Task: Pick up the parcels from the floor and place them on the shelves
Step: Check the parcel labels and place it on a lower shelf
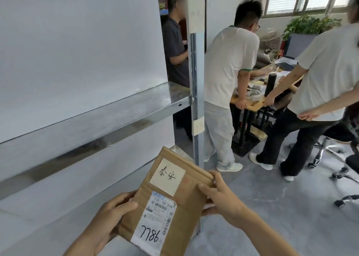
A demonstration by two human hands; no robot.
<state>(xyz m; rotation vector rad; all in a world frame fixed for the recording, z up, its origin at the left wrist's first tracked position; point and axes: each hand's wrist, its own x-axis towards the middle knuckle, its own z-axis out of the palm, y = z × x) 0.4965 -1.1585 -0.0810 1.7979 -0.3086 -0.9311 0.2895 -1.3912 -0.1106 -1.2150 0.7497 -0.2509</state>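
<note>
A flat brown cardboard parcel (186, 199) is held in front of me, low in the view. It carries a cream note with handwriting and a white shipping label marked 7786. My left hand (108, 215) grips its left edge. On the right edge sits my right hand (219, 195), thumb on top. The metal shelf (108, 110) runs from the left edge to an upright post (195, 85), above and left of the parcel. Nothing lies on the shelf board that shows.
Two people in white shirts (229, 65) (326, 71) lean on a cluttered wooden desk (252, 104) to the right. A third person in dark clothes (174, 48) stands behind the post. An office chair base (334, 158) sits far right on grey floor.
</note>
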